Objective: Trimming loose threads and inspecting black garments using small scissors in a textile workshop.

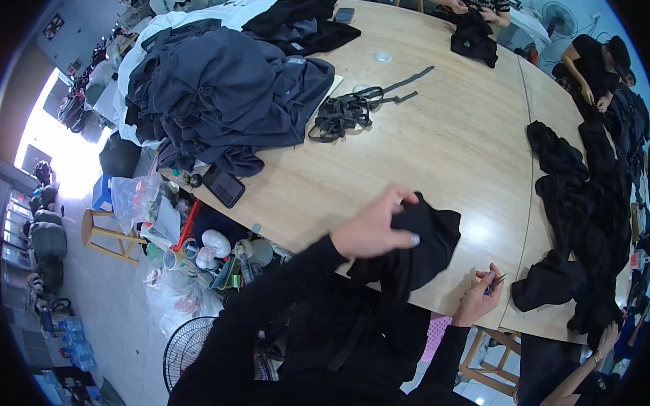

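A black garment (pixel 428 245) lies bunched at the near edge of the table, part of it hanging down towards my lap. Over its left side is my left hand (pixel 375 226), thumb and fingers spread apart; whether the fingertips touch the cloth I cannot tell. To the right of the garment, my right hand (pixel 478 298) rests by the table edge with its fingers curled round a pair of small thread snips (pixel 495 285), whose pointed tip sticks out to the right.
A large heap of dark grey garments (pixel 211 92) covers the far left, with black straps (pixel 346 115) beside it. A phone (pixel 224 185) lies at the left edge. Black garments (pixel 579 199) pile up on the right. Co-workers (pixel 468 1) handle dark cloth around the table.
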`<state>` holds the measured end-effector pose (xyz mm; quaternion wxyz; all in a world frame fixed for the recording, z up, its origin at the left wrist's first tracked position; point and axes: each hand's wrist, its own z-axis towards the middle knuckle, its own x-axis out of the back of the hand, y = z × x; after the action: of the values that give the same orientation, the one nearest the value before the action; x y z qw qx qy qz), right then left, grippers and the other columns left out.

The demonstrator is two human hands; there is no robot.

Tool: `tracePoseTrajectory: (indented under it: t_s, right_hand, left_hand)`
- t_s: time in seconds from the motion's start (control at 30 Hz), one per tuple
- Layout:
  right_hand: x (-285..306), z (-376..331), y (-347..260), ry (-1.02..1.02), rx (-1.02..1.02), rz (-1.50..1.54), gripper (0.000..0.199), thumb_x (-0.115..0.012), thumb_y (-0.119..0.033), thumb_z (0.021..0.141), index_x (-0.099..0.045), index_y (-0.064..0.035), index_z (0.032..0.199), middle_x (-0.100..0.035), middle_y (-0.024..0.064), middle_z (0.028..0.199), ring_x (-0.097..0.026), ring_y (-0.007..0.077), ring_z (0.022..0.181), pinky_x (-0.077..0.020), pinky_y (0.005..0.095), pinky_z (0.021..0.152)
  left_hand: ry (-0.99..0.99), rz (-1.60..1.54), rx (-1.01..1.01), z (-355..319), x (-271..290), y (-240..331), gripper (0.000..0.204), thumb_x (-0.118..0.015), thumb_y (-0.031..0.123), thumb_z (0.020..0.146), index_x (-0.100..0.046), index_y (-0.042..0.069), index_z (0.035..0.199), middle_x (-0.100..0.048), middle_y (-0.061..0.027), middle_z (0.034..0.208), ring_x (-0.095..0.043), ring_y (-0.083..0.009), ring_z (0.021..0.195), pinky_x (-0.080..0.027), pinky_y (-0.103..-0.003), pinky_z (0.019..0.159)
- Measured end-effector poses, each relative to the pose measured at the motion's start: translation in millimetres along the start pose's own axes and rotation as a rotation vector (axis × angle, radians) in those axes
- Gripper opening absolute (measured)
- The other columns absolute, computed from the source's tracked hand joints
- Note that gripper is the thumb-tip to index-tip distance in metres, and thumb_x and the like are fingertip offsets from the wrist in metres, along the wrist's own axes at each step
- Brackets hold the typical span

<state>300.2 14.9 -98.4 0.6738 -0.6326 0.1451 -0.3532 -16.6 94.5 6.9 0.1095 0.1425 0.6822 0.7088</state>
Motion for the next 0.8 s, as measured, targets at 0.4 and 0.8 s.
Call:
tracePoseTrajectory:
  t_s: [0.4,0.8]
  right_hand:
    - [-9.6,6.2,5.0,0.021,0.055,0.022,0.027,-0.057,-0.018,0.116,-0.071,0.0001,0.13,-0.068,0.0035,0.089,-0.057,0.0099,0.082,-0.045,0.0272,0.075]
    - [-7.2,1.1,-5.1,-0.039,0.053,0.02,0.027,-0.057,-0.018,0.116,-0.071,0.003,0.126,-0.067,0.0038,0.088,-0.06,0.0108,0.085,-0.047,0.0284,0.08]
  left_hand:
    - [0.79,-0.058,-1.038,118.8,275.8,227.7,0.057,-0.062,0.003,0.105,-0.035,0.002,0.155,-0.06,-0.0146,0.136,-0.062,-0.0224,0.128,-0.047,-0.035,0.112]
    - [-0.465,1.293,-0.094,-75.7,84.4,30.8,0.047,-0.077,0.025,0.098,-0.067,0.007,0.139,-0.064,-0.0162,0.148,-0.059,-0.0344,0.14,-0.046,-0.048,0.118]
